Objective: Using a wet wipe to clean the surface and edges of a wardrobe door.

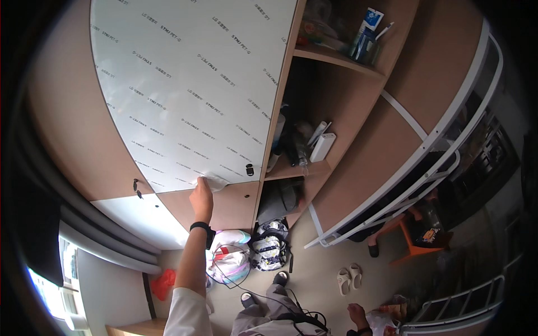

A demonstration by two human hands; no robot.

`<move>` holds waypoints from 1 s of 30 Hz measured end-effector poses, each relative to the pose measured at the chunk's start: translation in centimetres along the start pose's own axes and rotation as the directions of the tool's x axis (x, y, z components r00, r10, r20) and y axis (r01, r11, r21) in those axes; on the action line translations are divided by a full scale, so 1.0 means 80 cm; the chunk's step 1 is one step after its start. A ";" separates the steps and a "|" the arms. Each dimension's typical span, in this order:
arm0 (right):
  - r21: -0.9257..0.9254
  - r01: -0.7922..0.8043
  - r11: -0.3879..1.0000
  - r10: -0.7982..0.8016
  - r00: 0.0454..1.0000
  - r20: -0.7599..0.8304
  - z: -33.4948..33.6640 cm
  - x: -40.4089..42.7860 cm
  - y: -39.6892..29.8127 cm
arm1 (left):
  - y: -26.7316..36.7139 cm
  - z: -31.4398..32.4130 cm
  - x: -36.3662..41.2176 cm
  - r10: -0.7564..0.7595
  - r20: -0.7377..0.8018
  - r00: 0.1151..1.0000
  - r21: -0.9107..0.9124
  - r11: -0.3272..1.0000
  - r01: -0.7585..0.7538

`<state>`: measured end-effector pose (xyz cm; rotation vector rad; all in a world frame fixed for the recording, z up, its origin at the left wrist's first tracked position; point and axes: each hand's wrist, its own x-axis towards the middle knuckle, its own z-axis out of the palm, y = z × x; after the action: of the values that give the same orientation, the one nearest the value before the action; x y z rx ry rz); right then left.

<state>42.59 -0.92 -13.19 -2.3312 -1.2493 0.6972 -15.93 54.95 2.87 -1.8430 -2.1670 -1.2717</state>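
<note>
My left hand (201, 197), with a dark band on the wrist, reaches forward to the lower edge of a white cabinet door (180, 109). It pinches a thin white tissue or cloth (217, 183) that lies against the door surface. Rows of repeated print run across this door. A black lock or knob (250, 169) sits to the right of the hand, near the door's lower corner. Down at my right side hangs my right hand (357, 314), its fingers curled in and nothing seen in it.
Open shelves (340, 63) with toiletries and a white power bank (323, 148) stand right of the door. Bags, including a patterned backpack (270, 252), lie below. A cable crosses before my legs. Slippers (349, 279), a bunk bed frame (437, 138) and a seated person's leg are on the right.
</note>
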 end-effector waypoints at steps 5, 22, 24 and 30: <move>0.021 -0.043 0.999 0.043 0.999 -0.005 -0.007 -0.014 0.016 | 0.034 -0.010 -0.008 0.030 0.170 0.985 0.000 1.000 -0.031; -0.054 -0.063 0.997 0.068 0.992 0.107 -0.041 0.034 0.055 | 0.217 -0.218 -0.191 0.293 0.423 0.857 -0.905 0.094 0.415; -0.028 -0.004 1.000 0.008 0.991 0.135 -0.042 0.050 0.066 | 0.203 -0.204 -0.206 0.289 0.482 0.827 -0.870 0.050 0.490; 0.107 -0.011 0.994 -0.001 0.994 0.111 -0.034 0.070 0.123 | 0.265 -0.233 -0.237 0.232 0.576 0.784 -0.810 0.035 0.585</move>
<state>53.22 -1.54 -17.86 -2.2359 -1.2218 0.8835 -1.26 28.02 17.52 -2.5788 -1.5819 -3.4368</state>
